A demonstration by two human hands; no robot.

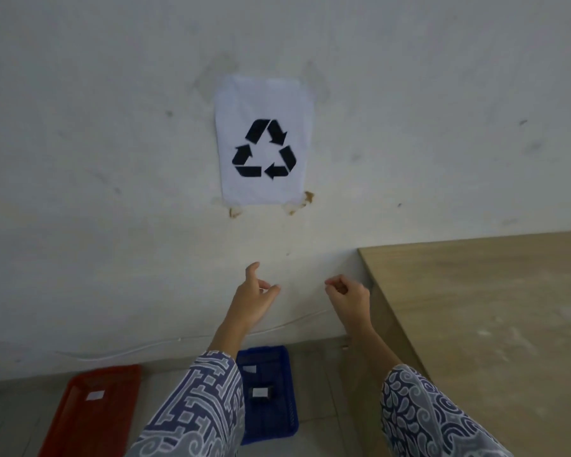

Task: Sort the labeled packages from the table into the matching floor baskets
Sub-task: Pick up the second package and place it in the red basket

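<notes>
Baskets on the floor number two: a red basket (89, 410) at left showing one white label and no package that can be made out, and a blue basket (277, 357) beside it holding one dark labeled package (261, 393), its left side hidden behind the sleeve. Both hands are raised before the wall with nothing held, the left hand (253, 300) loosely open with fingers spread, the right hand (348, 300) loosely curled. The visible part of the table (495, 308) at right shows no packages, so the step in hand appears to fall between placements; the next move calls for turning to the table to find any remaining package and read its label.
</notes>
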